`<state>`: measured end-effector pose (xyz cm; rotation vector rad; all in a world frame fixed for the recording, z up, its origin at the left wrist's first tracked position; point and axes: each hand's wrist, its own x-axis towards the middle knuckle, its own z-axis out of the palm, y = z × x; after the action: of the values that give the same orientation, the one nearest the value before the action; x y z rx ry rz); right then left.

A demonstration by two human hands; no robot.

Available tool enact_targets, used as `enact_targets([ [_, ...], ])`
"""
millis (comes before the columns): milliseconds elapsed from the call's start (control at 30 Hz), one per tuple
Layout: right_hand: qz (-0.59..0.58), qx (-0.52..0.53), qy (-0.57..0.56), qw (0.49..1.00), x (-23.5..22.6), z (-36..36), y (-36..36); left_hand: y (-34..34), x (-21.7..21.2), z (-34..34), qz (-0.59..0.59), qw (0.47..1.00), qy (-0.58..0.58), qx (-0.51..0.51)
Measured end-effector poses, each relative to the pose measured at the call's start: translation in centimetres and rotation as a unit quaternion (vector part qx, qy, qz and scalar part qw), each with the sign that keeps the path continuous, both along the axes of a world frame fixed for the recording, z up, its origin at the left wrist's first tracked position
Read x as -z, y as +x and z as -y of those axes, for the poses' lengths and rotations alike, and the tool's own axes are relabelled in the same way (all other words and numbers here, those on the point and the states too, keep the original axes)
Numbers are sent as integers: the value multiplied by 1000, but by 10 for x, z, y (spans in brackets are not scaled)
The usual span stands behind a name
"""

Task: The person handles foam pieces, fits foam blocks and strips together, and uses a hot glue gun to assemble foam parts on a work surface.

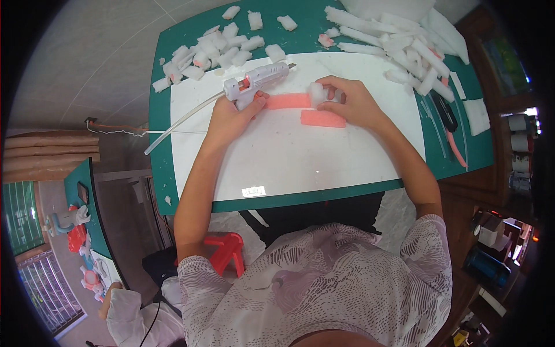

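My left hand [231,118] is closed around the handle of a white hot glue gun [263,76], whose nozzle points to the right and away from me. A long clear glue stick [184,118] juts from its back end. My right hand [355,103] pinches a small white foam block [317,92] at the right end of a pink foam strip [289,101]. Whether the block and strip are joined, I cannot tell. The strip's left end lies by my left fingers. Nearer to me, a second, shorter pink foam strip [322,118] lies on the white board [300,156].
On the green table [159,113], small foam chunks [214,49] are heaped at the far left and long white foam strips [399,46] at the far right. A black-handled tool [445,113] lies at right. A red stool [231,251] and another person's sleeve [130,315] show lower left.
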<state>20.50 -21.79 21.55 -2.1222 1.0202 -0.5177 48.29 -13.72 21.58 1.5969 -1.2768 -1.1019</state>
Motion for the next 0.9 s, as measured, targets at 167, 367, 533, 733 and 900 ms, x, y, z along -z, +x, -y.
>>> enact_targets([
  [167, 22, -8, -13, 1000, 5, 1, -1, 1, 1, 0, -1, 1000, 4, 6],
  [367, 28, -9, -10, 1000, 5, 2, -1, 3, 4, 0, 44, 999, -2, 21],
  [533, -17, 9, 18, 1000, -9, -1, 1, 4, 7, -1, 46, 998, -29, 27],
  [733, 2, -14, 10, 1000, -8, -2, 0, 1, 3, -5, 62, 998, -23, -9],
  [900, -7, -13, 17, 1000, -12, -3, 0, 0, 4, -3, 30, 999, -24, -13],
])
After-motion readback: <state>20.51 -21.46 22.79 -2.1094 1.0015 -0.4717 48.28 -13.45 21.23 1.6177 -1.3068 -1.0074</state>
